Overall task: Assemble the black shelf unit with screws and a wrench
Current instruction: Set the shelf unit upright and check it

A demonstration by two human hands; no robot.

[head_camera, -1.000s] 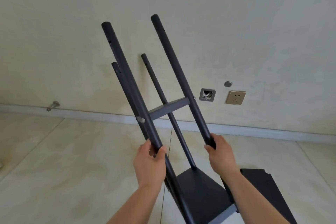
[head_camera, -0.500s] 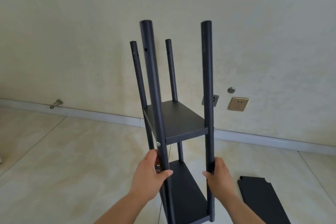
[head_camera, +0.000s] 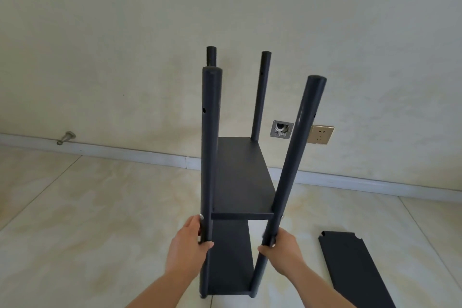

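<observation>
The black shelf unit (head_camera: pixel 241 177) stands upright on the tiled floor in front of me, with four round posts and two boards fitted between them. My left hand (head_camera: pixel 186 247) grips the near left post (head_camera: pixel 209 157) just below the upper board. My right hand (head_camera: pixel 283 249) grips the near right post (head_camera: pixel 291 157) at the same height. Silver screw heads show on both near posts at the upper board's level. A loose black shelf board (head_camera: pixel 355 270) lies flat on the floor to the right. No wrench is in view.
A pale wall rises behind the unit, with a white skirting board (head_camera: pixel 125 152) along its foot. On the wall are an open metal box (head_camera: pixel 282 129), a gold socket (head_camera: pixel 321 134) and a door stop (head_camera: pixel 66 137) at the left.
The unit has swung from leaning left to standing upright and has turned, so its short end faces me. Both hands stayed on the near posts and now sit lower in view.
</observation>
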